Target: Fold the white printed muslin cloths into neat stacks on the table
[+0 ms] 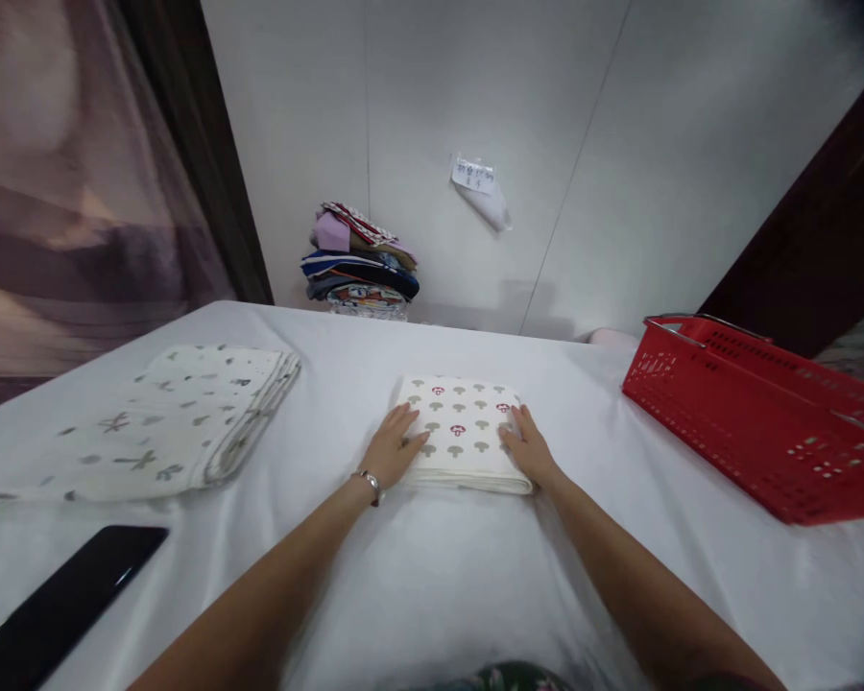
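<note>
A folded white cloth with a mushroom print lies on the white table straight ahead. My left hand rests flat on the cloth's left edge, fingers stretched out, a bracelet on the wrist. My right hand lies flat on its right edge, fingers also extended. Neither hand grips anything.
A larger folded white cloth with grey marks lies at the left. A black flat device sits at the near left edge. A red plastic basket stands at the right. A pile of folded clothes sits by the far wall.
</note>
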### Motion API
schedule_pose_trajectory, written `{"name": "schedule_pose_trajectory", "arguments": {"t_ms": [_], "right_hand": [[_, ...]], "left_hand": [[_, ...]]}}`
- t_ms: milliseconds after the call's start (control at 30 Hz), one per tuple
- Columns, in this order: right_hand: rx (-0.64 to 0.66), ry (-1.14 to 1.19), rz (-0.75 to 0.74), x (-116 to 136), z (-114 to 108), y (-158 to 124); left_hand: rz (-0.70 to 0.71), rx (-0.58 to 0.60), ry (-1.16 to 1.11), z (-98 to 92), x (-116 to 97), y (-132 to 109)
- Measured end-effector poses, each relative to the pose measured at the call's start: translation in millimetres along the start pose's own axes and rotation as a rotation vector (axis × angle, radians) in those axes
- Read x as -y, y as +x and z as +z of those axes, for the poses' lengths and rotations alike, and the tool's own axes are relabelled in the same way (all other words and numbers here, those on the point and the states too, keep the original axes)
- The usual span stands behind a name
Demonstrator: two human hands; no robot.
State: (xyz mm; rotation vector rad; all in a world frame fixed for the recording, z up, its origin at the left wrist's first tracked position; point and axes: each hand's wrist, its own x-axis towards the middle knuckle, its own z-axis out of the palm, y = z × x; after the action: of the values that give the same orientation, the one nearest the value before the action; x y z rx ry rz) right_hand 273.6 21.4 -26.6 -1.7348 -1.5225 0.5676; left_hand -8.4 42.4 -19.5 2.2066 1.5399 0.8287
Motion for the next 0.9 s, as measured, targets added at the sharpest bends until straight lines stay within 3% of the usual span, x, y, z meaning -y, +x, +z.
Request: {"name": "schedule_pose_trajectory", "arguments": {"t_ms": [167, 267, 467, 633, 767, 900], "right_hand": [[0.011, 0.289, 0.267, 2.3, -10.9, 14.2], [0.009, 0.438, 0.371, 7.2, -17.8, 24.9], [0.137, 0.621, 0.496, 9.9, -24.0, 36.0], [0.077, 0.671, 0.329, 12.9, -26.6, 55.2], [-0.043, 0.413, 0.278, 9.7, -24.7, 87.7], [-0.031, 0.177, 0.329, 2.3, -18.9, 102.8]], "left_hand": [[-0.449, 0.042, -0.136, -15.9, 3.3, 28.2], [-0.595, 0.083, -0.217, -19.7, 6.1, 45.6], [-0.684, 0.120, -0.269, -20.0, 9.2, 59.8], [-0.660, 0.071, -0.307, -17.4, 7.2, 57.6], [-0.646, 0.027, -0.304, -8.0, 3.6, 62.6], [-0.687, 0.048, -0.331, -3.1, 3.8, 65.0]]}}
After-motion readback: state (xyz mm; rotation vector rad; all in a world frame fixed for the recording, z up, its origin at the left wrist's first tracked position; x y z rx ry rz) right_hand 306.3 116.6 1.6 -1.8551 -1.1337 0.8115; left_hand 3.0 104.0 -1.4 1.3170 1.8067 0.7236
